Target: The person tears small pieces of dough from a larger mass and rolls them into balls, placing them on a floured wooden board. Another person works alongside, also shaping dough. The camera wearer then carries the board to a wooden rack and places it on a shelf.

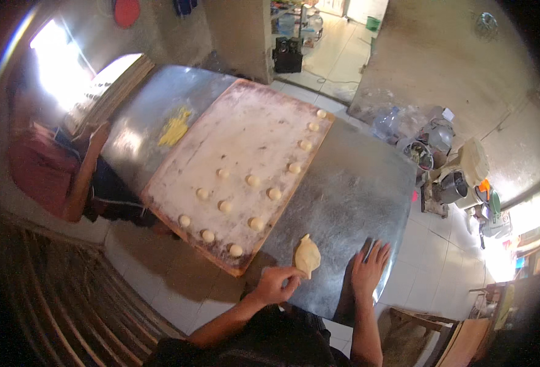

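On the metal-topped table lies a flattened, pale yellow piece of dough [307,255], narrow at both ends. My left hand [278,285] is closed with its fingertips at the near end of this dough. To the right, my right hand [371,269] rests on the metal top near its edge, fingers stretched out and nothing seen in them. A dark patch beside those fingers could be shadow or a flat tool; I cannot tell. Several small round dough balls [256,224] sit on a floured wooden board [221,134] to the left of the dough.
A yellow mass of dough [174,127] lies on the metal table [355,165] beyond the board. Another person [56,165] stands at the far left, a hand on a stack of boards [108,98]. Buckets [453,185] and plastic containers stand along the right wall.
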Action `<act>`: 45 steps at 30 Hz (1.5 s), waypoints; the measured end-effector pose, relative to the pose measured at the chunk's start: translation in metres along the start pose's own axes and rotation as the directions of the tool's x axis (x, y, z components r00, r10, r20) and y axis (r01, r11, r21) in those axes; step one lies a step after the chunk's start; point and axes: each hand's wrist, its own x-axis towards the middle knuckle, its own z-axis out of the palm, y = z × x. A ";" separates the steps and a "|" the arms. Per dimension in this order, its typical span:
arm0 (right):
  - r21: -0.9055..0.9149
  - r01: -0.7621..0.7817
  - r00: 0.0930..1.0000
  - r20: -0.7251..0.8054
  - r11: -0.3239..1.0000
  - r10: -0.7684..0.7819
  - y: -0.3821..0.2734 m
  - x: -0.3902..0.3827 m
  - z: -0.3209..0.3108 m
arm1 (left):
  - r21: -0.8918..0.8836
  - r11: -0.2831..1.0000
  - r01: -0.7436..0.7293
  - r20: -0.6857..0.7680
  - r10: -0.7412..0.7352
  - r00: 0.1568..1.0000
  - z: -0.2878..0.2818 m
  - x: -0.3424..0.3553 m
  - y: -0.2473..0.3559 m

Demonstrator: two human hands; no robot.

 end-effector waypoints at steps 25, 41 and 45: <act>0.509 0.059 0.998 -0.004 0.859 -0.066 -0.110 0.073 -0.049 | 0.533 0.808 0.249 0.150 -0.380 0.913 0.051 0.026 -0.024; 0.900 -0.408 0.901 0.370 0.150 0.227 -0.266 0.062 -0.069 | 0.122 0.991 0.052 0.205 -0.077 0.976 0.012 0.024 -0.050; 0.531 -0.675 0.585 0.808 0.512 -0.066 -0.073 -0.031 -0.067 | 0.407 0.892 -0.198 0.468 -0.018 0.883 -0.012 0.034 -0.033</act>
